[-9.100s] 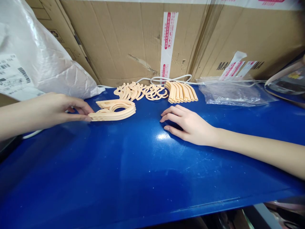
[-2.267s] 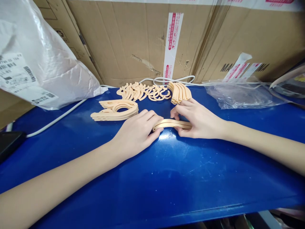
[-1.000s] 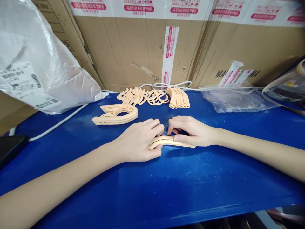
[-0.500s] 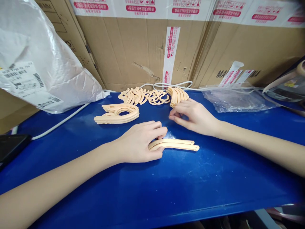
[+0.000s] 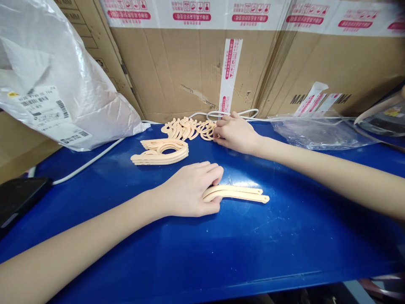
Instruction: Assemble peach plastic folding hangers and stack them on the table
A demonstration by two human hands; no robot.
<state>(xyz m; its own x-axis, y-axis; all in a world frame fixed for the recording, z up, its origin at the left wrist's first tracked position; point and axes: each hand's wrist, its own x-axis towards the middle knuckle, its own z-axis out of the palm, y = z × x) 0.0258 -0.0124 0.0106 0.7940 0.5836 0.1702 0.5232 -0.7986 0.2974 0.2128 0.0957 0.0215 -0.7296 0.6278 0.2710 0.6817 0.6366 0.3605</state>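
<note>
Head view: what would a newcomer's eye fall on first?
Probably the blue table across the lower view, with the left hand near its middle holding two pale strips. Then the right hand farther back, at the rings, and the big white bag at far left.

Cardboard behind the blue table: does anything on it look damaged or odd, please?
Yes. The cardboard has a ripped patch left of the vertical tape, where its surface looks torn. Farther right, slanted tape pieces interrupt the printed lettering.
</note>
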